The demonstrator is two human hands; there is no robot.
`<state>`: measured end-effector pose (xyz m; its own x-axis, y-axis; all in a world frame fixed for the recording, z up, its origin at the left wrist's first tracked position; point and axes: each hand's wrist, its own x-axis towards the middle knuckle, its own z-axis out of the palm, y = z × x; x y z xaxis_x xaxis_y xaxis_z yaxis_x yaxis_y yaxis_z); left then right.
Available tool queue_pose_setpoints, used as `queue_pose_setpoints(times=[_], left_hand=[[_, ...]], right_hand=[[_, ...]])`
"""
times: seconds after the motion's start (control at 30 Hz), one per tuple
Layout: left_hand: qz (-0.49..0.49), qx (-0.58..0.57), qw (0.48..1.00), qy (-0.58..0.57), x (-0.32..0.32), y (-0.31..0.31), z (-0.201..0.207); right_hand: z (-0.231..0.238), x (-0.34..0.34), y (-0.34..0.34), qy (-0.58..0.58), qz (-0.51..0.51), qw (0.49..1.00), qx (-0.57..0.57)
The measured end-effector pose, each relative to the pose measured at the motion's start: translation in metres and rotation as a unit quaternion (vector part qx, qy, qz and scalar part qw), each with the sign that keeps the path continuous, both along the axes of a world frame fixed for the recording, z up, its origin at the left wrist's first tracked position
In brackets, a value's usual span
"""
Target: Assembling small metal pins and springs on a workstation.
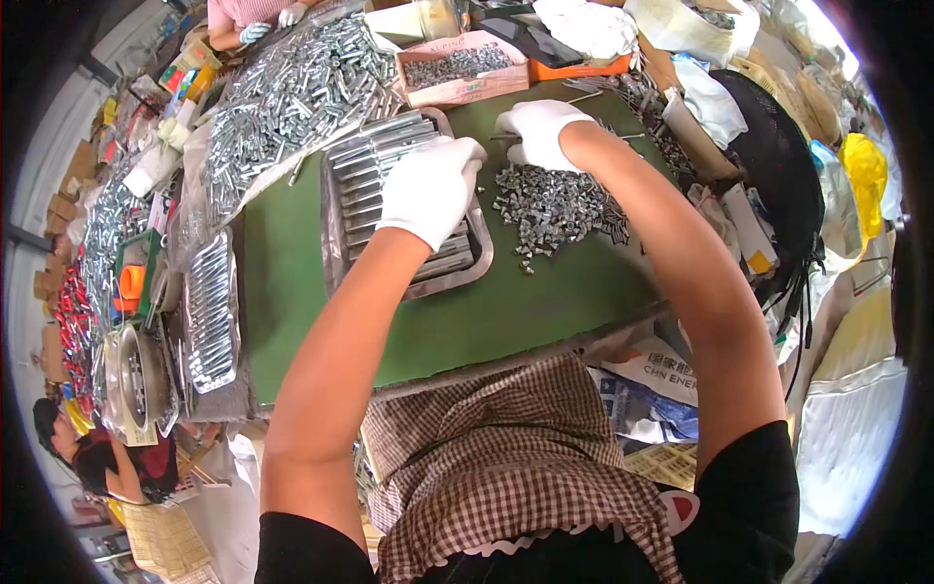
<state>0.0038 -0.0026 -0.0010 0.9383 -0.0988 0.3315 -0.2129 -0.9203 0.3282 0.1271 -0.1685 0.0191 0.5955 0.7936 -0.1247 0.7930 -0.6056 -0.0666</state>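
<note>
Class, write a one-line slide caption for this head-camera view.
Gloved left hand over a metal tray of rods; gloved right hand at a pile of small metal clips.

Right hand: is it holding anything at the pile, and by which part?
Cannot be told. The right hand is curled at the far edge of the pile of small metal pieces, its white glove hiding whatever its fingers pinch.

Small assembly workshop: green worktable [292, 282], heaps of metal tubes [282, 97], trays [212, 311], cartons [452, 68], gloved co-worker [258, 24].
</note>
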Motion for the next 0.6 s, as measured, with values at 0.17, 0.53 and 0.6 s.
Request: queue_pose_setpoints(times=[0.17,0.53,0.6], left_hand=[[-0.027,-0.06,0.993,-0.098,0.002,-0.01,0.0],[-0.122,-0.109,0.972,-0.169,-0.005,-0.043,0.015],[-0.104,-0.113,0.981,-0.117,-0.008,-0.048,0.016]], right_hand=[[0.002,-0.01,-0.024,0.123,-0.04,0.97,0.207],[0.022,-0.067,-0.069,0.404,-0.248,0.804,0.36],[0.011,-0.07,-0.073,0.361,-0.24,0.832,0.345]])
